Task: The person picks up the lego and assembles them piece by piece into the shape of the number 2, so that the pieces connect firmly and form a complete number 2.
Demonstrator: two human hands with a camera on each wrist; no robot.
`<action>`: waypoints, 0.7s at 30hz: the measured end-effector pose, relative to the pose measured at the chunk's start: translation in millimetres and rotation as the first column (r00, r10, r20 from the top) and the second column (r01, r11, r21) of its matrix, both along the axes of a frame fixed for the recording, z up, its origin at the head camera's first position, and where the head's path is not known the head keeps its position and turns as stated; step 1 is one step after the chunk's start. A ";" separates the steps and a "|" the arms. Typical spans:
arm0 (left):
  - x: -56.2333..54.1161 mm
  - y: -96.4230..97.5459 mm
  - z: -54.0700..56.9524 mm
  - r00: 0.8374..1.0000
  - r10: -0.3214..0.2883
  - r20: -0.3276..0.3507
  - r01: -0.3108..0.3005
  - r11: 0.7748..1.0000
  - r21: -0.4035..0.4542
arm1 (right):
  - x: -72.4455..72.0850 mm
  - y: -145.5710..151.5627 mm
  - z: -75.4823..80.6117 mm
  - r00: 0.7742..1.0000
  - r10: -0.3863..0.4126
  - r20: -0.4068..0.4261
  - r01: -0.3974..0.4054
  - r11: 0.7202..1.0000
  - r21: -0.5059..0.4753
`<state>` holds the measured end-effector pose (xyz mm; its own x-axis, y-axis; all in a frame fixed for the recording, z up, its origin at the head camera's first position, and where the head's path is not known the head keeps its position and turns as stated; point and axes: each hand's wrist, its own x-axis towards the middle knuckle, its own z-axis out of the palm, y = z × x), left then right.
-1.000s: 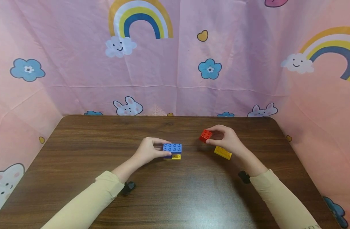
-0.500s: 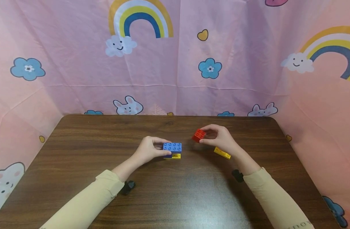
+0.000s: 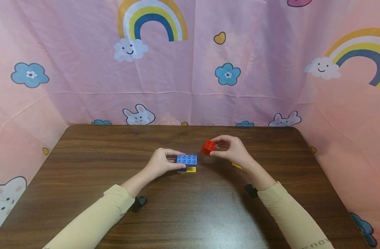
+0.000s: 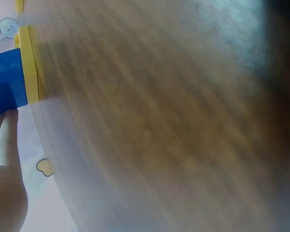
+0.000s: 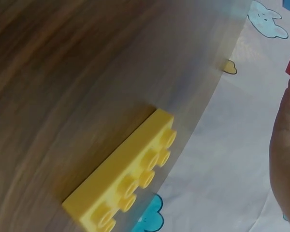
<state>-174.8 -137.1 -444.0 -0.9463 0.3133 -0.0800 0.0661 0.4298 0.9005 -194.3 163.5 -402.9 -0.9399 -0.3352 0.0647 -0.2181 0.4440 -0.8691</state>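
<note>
Left of the table's middle, my left hand (image 3: 160,162) holds a small stack of building bricks by its left end. On top is a blue brick (image 3: 187,159) with its studs up. Under it shows another blue part, on a thin yellow brick (image 4: 31,67). My right hand (image 3: 231,150) pinches a red brick (image 3: 208,147) between thumb and fingers, raised over the table to the right of the stack. Below the right wrist lies a loose yellow brick (image 5: 125,174) with two rows of studs, mostly covered by the forearm in the head view.
The dark wooden table (image 3: 190,214) ends at a pink patterned cloth (image 3: 190,69) hung behind it and at both sides. Dark wrist cameras sit under both wrists, the left camera (image 3: 139,203) near the tabletop.
My right hand has moved left with the red brick, closer to the blue stack. Its forearm now covers more of the loose yellow brick. The left hand has stayed in place.
</note>
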 end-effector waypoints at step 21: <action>0.9 -0.6 1.4 1.000 -0.015 0.003 0.015 1.000 0.006 | 3.0 -24.9 3.5 0.994 0.097 -0.041 -0.098 0.995 -0.014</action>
